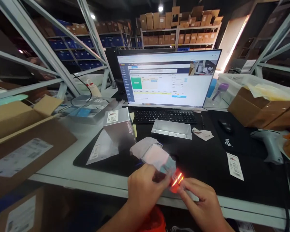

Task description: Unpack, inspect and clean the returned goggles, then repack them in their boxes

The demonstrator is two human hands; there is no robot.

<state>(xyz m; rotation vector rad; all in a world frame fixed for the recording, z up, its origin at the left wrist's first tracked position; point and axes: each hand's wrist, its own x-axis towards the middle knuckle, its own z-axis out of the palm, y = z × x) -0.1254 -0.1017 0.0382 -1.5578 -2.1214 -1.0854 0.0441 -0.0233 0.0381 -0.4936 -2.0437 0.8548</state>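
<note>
Cardboard boxes [21, 135] flanked the surface [62, 167] at left, beside a grey carton [122, 129]. At centre, the left hand [145, 190] gripped a soft pinkish packet [154, 156] with clenched fingers; the right hand [200, 201] pinched its red-lit end just above the black mat [207, 161]. Behind stood a metal tray [171, 129], keyboard [165, 116] and monitor [166, 79]; a scanner [268, 141] lay rightward. Warehouse shelving [178, 32] filled the room.
</note>
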